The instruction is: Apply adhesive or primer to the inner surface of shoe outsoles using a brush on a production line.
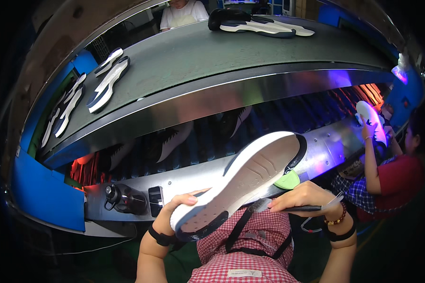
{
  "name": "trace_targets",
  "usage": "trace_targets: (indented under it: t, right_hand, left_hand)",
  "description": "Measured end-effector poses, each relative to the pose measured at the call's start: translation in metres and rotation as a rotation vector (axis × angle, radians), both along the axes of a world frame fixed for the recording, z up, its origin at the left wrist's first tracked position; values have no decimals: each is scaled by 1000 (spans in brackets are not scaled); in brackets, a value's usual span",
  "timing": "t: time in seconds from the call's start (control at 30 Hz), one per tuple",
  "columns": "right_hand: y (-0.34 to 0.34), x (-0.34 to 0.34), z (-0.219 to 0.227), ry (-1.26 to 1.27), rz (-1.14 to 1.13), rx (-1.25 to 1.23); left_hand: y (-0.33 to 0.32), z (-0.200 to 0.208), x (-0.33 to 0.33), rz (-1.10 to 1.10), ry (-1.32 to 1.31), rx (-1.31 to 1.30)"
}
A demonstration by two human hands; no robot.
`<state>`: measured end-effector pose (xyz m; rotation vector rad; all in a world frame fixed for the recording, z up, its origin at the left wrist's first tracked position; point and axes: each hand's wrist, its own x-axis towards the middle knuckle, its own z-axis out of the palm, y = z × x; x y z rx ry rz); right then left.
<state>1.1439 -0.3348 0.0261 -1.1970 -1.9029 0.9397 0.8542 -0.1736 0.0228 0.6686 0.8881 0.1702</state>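
A white shoe sole (pixel 250 172) with dark navy patches at its ends is held up at a slant, its hollow inner side showing. My left hand (pixel 182 203) grips its lower left edge, thumb on the rim and the other fingers hidden behind. In my right hand (pixel 307 195) is a brush (pixel 259 205) with a dark handle, its greyish tip close to the sole's lower edge. Whether the bristles touch the sole I cannot tell. Just above my right hand, a light green round dish or lid (pixel 288 180) sits partly behind the sole.
A dark bottle (pixel 125 198) and a small black tray (pixel 156 200) stand on the metal ledge (pixel 179 180). Behind it, shoe parts lie on a roller conveyor (pixel 198 141). More soles (pixel 109 85) rest on the upper green belt (pixel 174 61). At right, a co-worker (pixel 387 181) holds another sole.
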Motion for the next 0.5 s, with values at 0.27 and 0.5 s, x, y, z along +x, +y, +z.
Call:
trace_targets:
  t: [0.27, 0.5]
  right_hand:
    - [2, 17, -14, 119, -32, 16]
    - [7, 30, -11, 93, -148, -17]
  left_hand:
    - [-1, 3, -2, -70, -21, 236]
    - [-8, 7, -1, 82, -55, 129]
